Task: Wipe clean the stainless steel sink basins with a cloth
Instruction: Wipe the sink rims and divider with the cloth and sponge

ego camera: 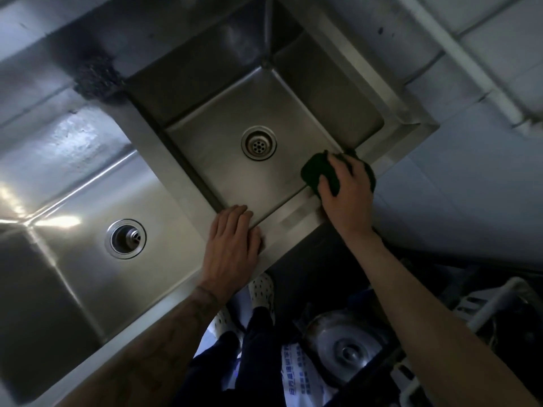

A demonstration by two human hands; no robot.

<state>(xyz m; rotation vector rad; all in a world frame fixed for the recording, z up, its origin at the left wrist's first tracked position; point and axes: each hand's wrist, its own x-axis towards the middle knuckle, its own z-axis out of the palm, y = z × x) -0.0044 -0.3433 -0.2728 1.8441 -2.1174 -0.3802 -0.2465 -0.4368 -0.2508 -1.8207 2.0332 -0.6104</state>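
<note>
The right arm extends forward, with the right hand palm down at the near right corner of the basin. Its fingers curl over a dark green cloth, the thumb clamps one edge, and the hand presses the cloth against the sink rim. The cloth lies under the palm, long axis across the fingers, with its left end projecting past the thumb into the basin. The left hand lies flat on the rim, fingers straight and pressed together, fingertips at the basin edge. The drain sits ahead of the left hand.
</note>
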